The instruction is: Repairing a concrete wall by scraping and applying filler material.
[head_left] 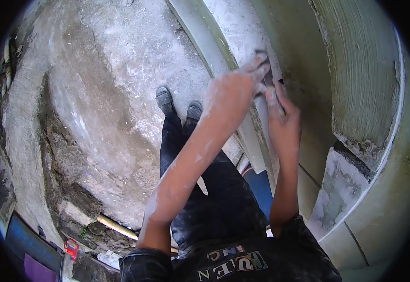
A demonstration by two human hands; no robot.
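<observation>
My left hand [251,74], dusted with white powder, has its fingers closed on a dark, flat object [270,70], perhaps a blade or scraper, partly hidden by the fingers. Just below, my right hand [285,113] also grips it; its thumb and fingers are whitened at the tips. Both hands are over a long pale ledge or board [226,30] with a white, powdery top, running diagonally from the top toward the lower right.
Below are my sandalled feet [165,97] on rough, dusty concrete [111,94]. Textured wall panels [360,84] rise at right. Broken masonry with a pale pole [118,227] lies at left. A blue surface [257,185] shows below the ledge; a red object [71,249] sits bottom left.
</observation>
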